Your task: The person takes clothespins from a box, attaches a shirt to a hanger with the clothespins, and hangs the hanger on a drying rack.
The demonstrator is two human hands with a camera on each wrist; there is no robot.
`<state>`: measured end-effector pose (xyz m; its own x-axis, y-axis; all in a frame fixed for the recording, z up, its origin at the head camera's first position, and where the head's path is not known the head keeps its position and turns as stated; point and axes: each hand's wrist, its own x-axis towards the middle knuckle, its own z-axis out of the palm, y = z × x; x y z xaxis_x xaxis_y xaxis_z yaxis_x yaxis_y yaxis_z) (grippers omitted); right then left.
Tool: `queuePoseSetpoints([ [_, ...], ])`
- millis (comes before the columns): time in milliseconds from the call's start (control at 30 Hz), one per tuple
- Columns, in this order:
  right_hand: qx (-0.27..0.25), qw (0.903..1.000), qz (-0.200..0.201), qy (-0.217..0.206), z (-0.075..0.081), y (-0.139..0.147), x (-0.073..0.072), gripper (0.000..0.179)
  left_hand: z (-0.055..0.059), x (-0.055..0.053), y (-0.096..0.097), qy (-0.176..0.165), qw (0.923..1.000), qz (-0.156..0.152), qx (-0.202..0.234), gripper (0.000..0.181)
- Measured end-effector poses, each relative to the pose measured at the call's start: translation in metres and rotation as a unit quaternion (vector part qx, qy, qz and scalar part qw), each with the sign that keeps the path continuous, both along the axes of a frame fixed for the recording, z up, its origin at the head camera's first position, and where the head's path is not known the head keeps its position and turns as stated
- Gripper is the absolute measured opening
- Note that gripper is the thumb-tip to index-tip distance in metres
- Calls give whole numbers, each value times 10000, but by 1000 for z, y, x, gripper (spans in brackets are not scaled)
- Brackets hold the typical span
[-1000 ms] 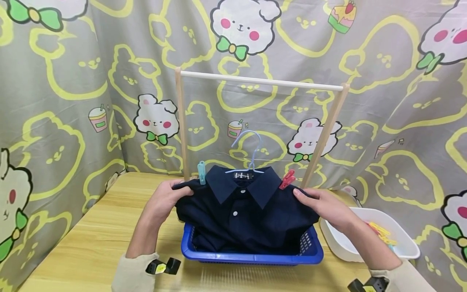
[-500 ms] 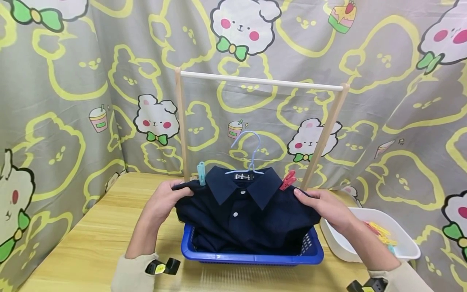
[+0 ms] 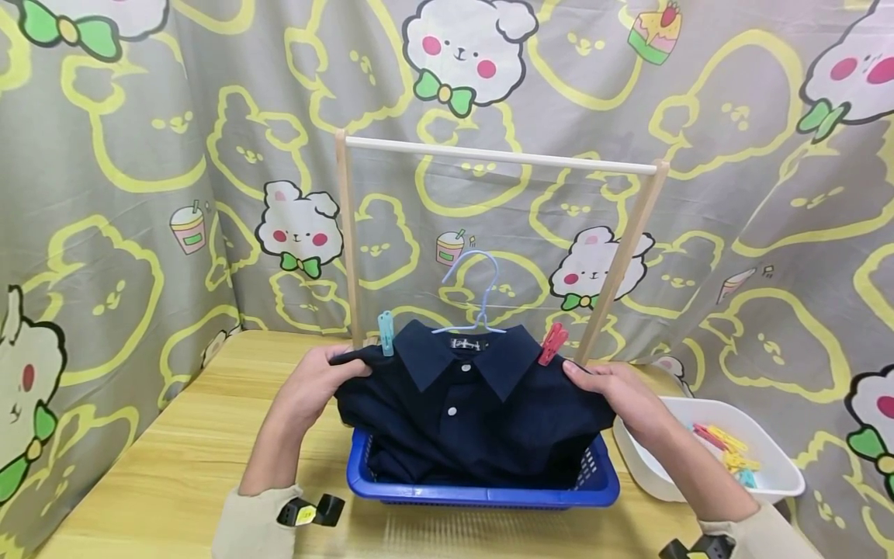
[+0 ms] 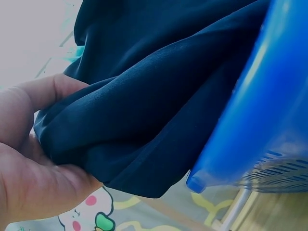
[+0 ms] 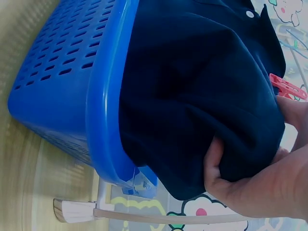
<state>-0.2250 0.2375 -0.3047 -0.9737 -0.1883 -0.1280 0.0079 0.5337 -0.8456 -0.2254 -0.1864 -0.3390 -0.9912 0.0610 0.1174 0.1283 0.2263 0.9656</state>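
Note:
A dark navy collared shirt (image 3: 482, 427) with white buttons hangs on a light-blue wire hanger (image 3: 496, 283), its lower part bunched inside a blue basket (image 3: 482, 495). My left hand (image 3: 314, 384) pinches the shirt's left shoulder. On the other shoulder, my right hand (image 3: 632, 396) grips the cloth, thumb on top. Close to my left fingers, a teal clothespin (image 3: 386, 334) clips the shirt. A red clothespin (image 3: 553, 345) is clipped beside my right thumb. In the left wrist view, cloth (image 4: 125, 120) folds between thumb and fingers. The right wrist view shows fingers curled round the fabric (image 5: 207, 96).
A rack with a white bar (image 3: 499, 155) and wooden posts (image 3: 349, 248) stands behind the basket. To the right is a white tub (image 3: 653, 473) with several coloured clothespins (image 3: 729, 446). A patterned curtain (image 3: 391, 116) surrounds the wooden table (image 3: 174, 458).
Both hands keep their hold on the shirt. The collar and the red clothespin have shifted very slightly to the right. My right forearm has moved slightly left.

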Motion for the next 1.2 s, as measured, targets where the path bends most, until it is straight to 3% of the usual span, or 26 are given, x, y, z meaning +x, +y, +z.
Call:
queuePoseSetpoints([
  [700,-289,9995,-141,-16,-1,-3,2,55,3,4,0,-67,9999,-99,79,15],
  [1200,-646,9966,-493,114,1,-7,5,54,1,2,0,-11,9996,-84,286,18],
])
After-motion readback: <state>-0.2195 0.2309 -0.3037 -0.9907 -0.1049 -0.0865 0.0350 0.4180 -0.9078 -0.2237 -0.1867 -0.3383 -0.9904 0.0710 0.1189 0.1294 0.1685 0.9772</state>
